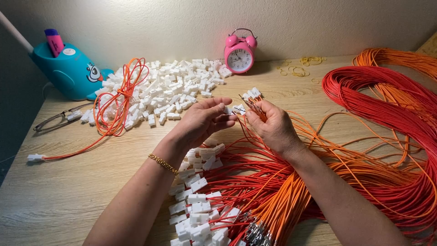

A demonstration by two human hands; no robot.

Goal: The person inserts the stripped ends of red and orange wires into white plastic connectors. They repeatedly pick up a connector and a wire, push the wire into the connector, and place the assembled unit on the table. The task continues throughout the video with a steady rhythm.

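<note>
Both hands met just above the middle of the frame — the left hand (200,120) pinched a small white connector housing (228,110) between thumb and fingertips, grip closed on it, while the right hand (273,127) was closed around a thin bundle of orange wires (256,107) whose metal-tipped ends poked up and to the left, toward the housing. That housing looked like light, rigid plastic — smooth enough to slip, so a pinch on its flat sides seemed the sound hold, leaving its open face clear; its long axis appeared to run roughly left to right, its opening toward the wire tips, though it was too small to be sure. The wires looked soft and springy, best held close behind the terminals so the tips stay steady; their long axis ran from the right hand's fingers down to the lower right, into the big sheaf of red and orange leads (282,191) lying across the counter (68,191). Below the hands sat finished leads with white plugs (200,214). At upper centre lay a heap of loose white housings (168,86), a pink alarm clock (240,52) behind it, a teal pen holder (68,70) at upper left, and spectacles (57,119) beside it.
</note>
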